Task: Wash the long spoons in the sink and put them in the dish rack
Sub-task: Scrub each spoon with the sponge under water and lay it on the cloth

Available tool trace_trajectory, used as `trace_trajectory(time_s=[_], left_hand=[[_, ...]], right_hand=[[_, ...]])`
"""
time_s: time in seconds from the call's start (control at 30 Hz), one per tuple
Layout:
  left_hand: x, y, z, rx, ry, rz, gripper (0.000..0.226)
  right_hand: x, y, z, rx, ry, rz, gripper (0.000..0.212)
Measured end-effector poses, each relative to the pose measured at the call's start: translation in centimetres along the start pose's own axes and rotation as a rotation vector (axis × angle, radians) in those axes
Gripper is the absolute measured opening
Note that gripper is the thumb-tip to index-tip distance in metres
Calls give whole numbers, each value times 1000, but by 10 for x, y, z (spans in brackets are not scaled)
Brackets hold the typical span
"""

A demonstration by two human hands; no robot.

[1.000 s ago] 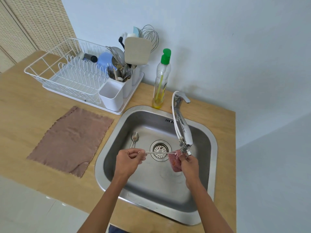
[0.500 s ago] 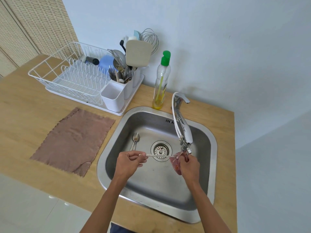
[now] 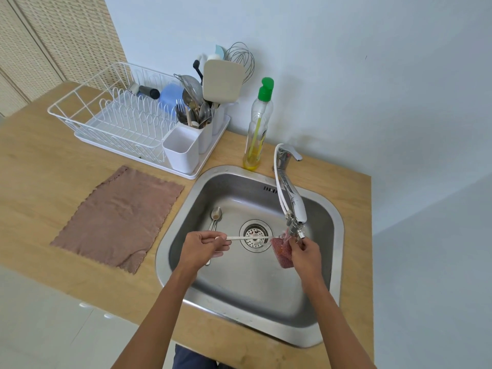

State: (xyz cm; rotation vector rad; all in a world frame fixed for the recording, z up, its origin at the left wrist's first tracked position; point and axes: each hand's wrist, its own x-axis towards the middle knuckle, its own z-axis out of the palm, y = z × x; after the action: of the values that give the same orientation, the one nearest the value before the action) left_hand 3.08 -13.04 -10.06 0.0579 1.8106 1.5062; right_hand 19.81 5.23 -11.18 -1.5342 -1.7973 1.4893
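Head view: over sink [image 3: 336, 225], left hand [image 3: 202, 249] pinches long spoon [image 3: 249, 237] handle, held level above drain; right hand [image 3: 306, 253] clasps red scrubber [image 3: 281, 251] round its bowl under faucet [image 3: 292, 201]; second spoon [image 3: 216, 217] on sink floor; dish rack [image 3: 111, 121] left of sink.

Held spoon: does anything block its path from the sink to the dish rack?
Nothing visible does. The long spoon, held over the sink by the left hand, has open air up-left to the dish rack; the cutlery cup faces it.
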Motion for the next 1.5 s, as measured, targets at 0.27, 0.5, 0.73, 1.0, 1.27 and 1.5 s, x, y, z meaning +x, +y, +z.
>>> trace_trajectory(time_s=[0.27,0.5,0.73,1.0,1.27,1.5], left_hand=[[16,-17,46,72,-257,-81,16],[33,-14,106,-134,-231,-148,14],[27,-30,131,279,-253,112,19],[22,-14,152,1026,-264,629,46],[23,-7,118,1032,-377,613,41],[19,-7,57,1077,-303,512,30]], right_hand=[[-5,-3,-51,-125,79,-122,24],[6,1,-78,-53,205,-111,21],[5,0,-89,-78,210,-113,6],[11,-2,-97,-74,241,-101,8],[17,16,-78,179,-10,34,17],[15,22,-17,186,-156,100,16]])
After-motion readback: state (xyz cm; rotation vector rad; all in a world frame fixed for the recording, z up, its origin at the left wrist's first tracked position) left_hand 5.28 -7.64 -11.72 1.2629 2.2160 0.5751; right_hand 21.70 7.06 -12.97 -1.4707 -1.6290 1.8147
